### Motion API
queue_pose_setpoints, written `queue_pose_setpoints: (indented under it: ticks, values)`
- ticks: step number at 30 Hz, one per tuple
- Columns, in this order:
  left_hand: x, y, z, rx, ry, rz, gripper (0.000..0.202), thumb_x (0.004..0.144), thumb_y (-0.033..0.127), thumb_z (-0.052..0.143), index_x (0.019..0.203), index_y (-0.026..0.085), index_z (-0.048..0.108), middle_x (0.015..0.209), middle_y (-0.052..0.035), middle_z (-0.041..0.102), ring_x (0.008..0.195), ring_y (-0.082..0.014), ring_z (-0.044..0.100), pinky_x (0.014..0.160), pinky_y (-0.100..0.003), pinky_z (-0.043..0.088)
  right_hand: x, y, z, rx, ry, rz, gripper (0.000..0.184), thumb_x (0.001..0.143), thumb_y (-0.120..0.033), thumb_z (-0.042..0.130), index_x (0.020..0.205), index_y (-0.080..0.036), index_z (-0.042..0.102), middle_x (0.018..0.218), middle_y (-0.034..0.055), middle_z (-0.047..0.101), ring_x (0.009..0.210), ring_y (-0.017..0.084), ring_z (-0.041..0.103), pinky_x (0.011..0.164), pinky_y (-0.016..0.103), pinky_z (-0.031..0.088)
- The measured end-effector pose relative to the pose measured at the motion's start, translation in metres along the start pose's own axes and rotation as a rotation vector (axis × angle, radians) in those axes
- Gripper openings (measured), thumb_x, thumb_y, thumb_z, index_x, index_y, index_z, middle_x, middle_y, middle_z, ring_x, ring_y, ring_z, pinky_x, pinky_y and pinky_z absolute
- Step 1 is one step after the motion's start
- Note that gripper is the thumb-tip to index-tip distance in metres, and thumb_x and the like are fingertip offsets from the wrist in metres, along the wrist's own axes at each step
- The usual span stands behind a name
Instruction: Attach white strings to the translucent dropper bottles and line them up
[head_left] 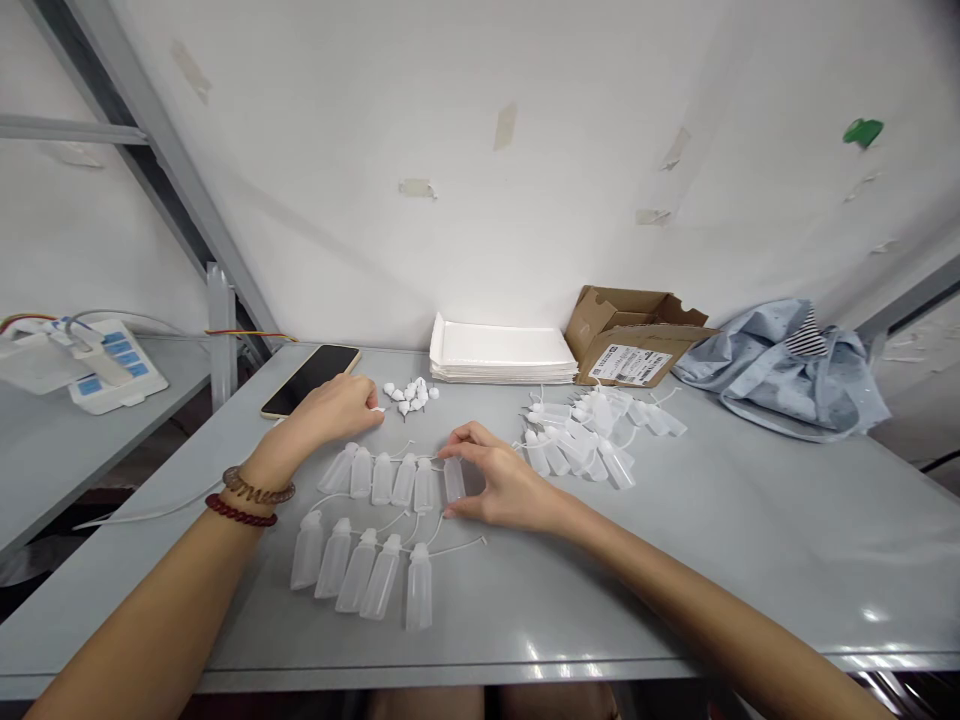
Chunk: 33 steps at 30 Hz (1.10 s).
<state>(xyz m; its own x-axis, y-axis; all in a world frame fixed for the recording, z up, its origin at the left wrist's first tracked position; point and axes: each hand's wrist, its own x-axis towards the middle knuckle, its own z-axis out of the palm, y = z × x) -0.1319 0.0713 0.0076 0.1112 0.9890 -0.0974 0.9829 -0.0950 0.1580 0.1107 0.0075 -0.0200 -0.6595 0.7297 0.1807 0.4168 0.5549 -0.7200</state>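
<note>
My right hand (499, 478) has its thumb and fingers around a small translucent squeeze bottle (454, 480), at the right end of a row of similar bottles (382, 480). A second row of bottles (357, 570) lies nearer me, thin white straps trailing from their necks. With curled fingers, my left hand (346, 408) is closed at the left of a pile of small white caps with dark thin tips (414, 396). A bit of a white cap (380, 410) shows at its fingertips; the rest is hidden.
More bottles lie heaped (581, 440) to the right. Behind stand a stack of white trays (502, 350) and an open cardboard box (630, 340). A phone (311, 380) rests by my left wrist. Blue cloth (780, 375) lies far right; a power strip (120, 365) sits left.
</note>
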Motion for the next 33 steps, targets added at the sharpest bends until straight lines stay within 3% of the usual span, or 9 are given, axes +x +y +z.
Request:
queue_pose_setpoints:
  ticks: [8,12,17,21,26,33]
  values:
    - [-0.014,0.015,-0.016,-0.127,0.025,0.013,0.018,0.065,0.034,0.052,0.065,0.018,0.061,0.071,-0.0041,0.067,0.069,-0.0221,0.061,0.057,-0.028,0.040,-0.008,-0.004,-0.014,0.016,0.131,0.000,0.042,0.064,-0.020,0.080,0.102,-0.018,0.062,0.109,0.0078,0.054,0.102,0.021,0.056,0.090,0.038,0.046]
    - [-0.031,0.042,-0.025,-0.511,-0.025,0.146,0.020,0.070,0.039,0.058,0.067,0.020,0.062,0.068,0.0004,0.063,0.066,-0.0169,0.057,0.055,-0.025,0.038,-0.012,-0.005,-0.020,-0.004,0.219,-0.078,0.041,0.066,-0.022,0.078,0.104,-0.020,0.062,0.107,0.0072,0.055,0.099,0.020,0.057,0.086,0.037,0.048]
    - [-0.050,0.070,-0.022,-0.958,0.048,0.090,0.024,0.076,0.043,0.060,0.076,0.020,0.064,0.067,0.0022,0.057,0.059,-0.0118,0.049,0.055,-0.025,0.037,-0.021,-0.011,-0.022,-0.111,0.347,-0.332,0.041,0.076,-0.023,0.070,0.113,-0.019,0.054,0.108,0.0105,0.053,0.102,0.021,0.055,0.084,0.038,0.051]
    - [-0.055,0.080,-0.012,-1.207,-0.075,0.118,0.024,0.079,0.042,0.060,0.077,0.018,0.064,0.071,0.0013,0.056,0.062,-0.0109,0.048,0.064,-0.027,0.041,-0.029,-0.017,-0.019,-0.313,0.387,-0.497,0.039,0.083,-0.011,0.057,0.120,-0.013,0.047,0.112,0.0167,0.050,0.110,0.024,0.052,0.087,0.040,0.051]
    - [-0.059,0.087,-0.008,-1.408,-0.305,0.224,0.022,0.083,0.037,0.056,0.075,0.018,0.064,0.077,-0.0012,0.059,0.076,-0.0145,0.054,0.072,-0.028,0.045,-0.030,-0.017,-0.013,-0.447,0.381,-0.589,0.040,0.082,-0.004,0.052,0.120,-0.009,0.044,0.108,0.0174,0.053,0.113,0.026,0.051,0.089,0.041,0.051]
    - [-0.060,0.089,-0.005,-1.443,-0.346,0.192,0.021,0.082,0.036,0.058,0.076,0.018,0.067,0.078,-0.0016,0.060,0.079,-0.0152,0.055,0.078,-0.030,0.049,-0.025,-0.015,-0.016,-0.497,0.419,-0.602,0.034,0.082,-0.005,0.052,0.115,-0.009,0.047,0.103,0.0161,0.055,0.108,0.025,0.053,0.086,0.042,0.053]
